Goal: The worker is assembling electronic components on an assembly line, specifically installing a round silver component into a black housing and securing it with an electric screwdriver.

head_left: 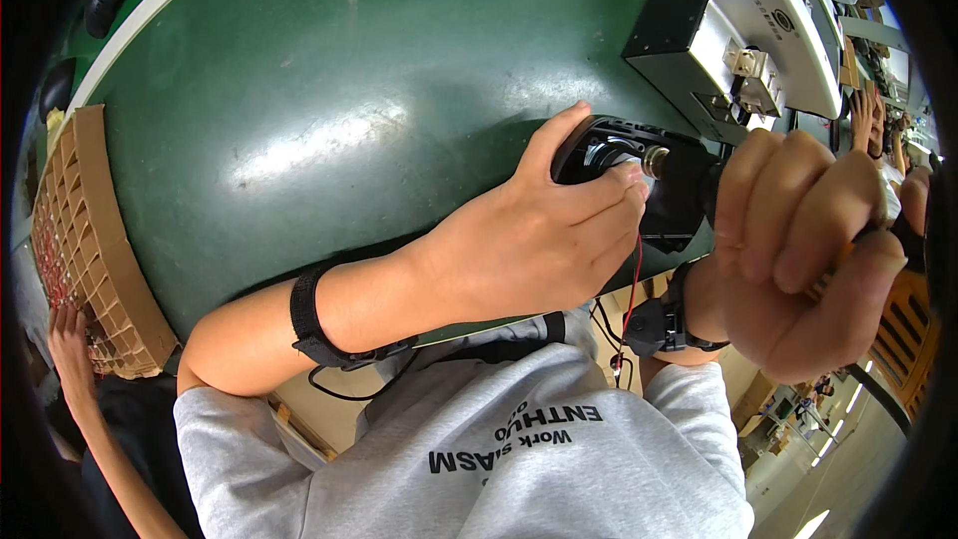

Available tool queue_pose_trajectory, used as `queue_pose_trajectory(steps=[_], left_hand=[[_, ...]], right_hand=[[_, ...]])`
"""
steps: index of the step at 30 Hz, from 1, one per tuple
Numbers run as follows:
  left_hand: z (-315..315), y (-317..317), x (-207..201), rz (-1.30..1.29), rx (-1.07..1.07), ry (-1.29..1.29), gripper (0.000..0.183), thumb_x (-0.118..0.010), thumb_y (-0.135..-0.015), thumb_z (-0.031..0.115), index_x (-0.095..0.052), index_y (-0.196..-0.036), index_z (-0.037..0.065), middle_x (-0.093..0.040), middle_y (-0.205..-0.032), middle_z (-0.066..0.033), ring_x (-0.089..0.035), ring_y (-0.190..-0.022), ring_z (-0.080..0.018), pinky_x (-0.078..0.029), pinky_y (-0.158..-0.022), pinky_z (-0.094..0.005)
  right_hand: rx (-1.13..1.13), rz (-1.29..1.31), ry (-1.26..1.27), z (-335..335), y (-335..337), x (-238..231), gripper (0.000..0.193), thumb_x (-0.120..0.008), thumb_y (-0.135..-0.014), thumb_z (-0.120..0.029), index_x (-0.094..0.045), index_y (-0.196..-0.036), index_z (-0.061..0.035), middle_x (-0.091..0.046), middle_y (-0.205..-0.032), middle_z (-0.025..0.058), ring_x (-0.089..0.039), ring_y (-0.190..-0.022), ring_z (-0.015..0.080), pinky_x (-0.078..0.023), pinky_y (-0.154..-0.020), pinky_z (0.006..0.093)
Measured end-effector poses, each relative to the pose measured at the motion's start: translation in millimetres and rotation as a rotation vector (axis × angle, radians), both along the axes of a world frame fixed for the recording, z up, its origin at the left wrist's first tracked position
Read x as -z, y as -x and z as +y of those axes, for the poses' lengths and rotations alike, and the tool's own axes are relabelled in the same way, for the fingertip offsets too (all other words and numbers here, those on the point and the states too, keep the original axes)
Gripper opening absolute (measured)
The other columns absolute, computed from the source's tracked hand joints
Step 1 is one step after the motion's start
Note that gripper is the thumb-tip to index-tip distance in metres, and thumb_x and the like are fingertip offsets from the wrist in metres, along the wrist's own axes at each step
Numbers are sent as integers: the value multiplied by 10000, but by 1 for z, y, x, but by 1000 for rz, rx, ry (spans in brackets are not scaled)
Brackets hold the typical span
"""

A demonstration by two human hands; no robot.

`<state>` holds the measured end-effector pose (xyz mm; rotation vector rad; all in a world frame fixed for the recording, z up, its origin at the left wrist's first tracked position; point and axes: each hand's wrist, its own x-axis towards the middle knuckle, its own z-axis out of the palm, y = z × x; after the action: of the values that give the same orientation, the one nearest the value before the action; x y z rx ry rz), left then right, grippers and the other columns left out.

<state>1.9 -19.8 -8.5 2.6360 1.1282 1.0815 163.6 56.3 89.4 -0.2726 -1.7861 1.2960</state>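
Left hand's fingertips [624, 185] are curled over the front of a black round-edged part [639, 180] with a shiny metal centre, thumb sticking up along its left rim and the other fingers bunched close together across the top, so it's a snug hold rather than a loose touch. The left hand [529, 240] itself lies palm down, wrist bent a little, with the forearm running back toward the lower left over the near edge of the green bench top [329, 110]. There's a black wrist strap [311, 324] on that forearm with a thin cord hanging off it.

Right hand [798, 250] is balled into a tight fist around a dark tool handle [699, 180], knuckles toward the camera, all 4 fingers wrapped fully round it. The tool's front end points left and meets the metal centre of the black part. Can't make out the tip itself. That wrist has a black band too, and a thin red wire [633, 284] drops down from under the part.

The part sits at the near edge of the bench top, right of middle. Just behind it, at the far right corner, stands a grey and black bench machine [738, 30]. A honeycomb cardboard tray [85, 250] sits off the left edge, with another person's hand [68, 339] at it.
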Motion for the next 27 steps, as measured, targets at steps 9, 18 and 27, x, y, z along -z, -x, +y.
queue_pose_trajectory(steps=[9, 18, 27], left_hand=[[1, 1, -1, -1, -12, 34, 196, -672, -823, 183, -755, -935, 44, -686, -1061, -62, -621, -1148, -168, -460, -1054, -635], [2, 0, 0, -61, 15, 47, 229, -753, -801, 102, -752, -1025, 54, -706, -1156, -32, -669, -1158, -173, -403, -1096, -636], [3, 1, 1, -36, 49, 54, 459, -861, -687, 117, -727, -1123, 67, -702, -1152, -31, -668, -1169, -193, -374, -1109, -631]], right_hand=[[-130, 15, 37, 18, 9, 8, 259, -395, -1090, -183, -481, -1327, -128, -453, -693, -10, -429, -519, 103, -404, -507, 292], [198, 182, 60, 5, 5, -3, 525, -436, -1047, -140, -282, -1536, -24, -373, -671, -21, -370, -513, 106, -404, -503, 321], [573, 206, -64, 43, -44, -47, 121, -551, -1011, -147, -554, -971, -32, -401, -685, 9, -419, -590, 139, -399, -614, 345]])
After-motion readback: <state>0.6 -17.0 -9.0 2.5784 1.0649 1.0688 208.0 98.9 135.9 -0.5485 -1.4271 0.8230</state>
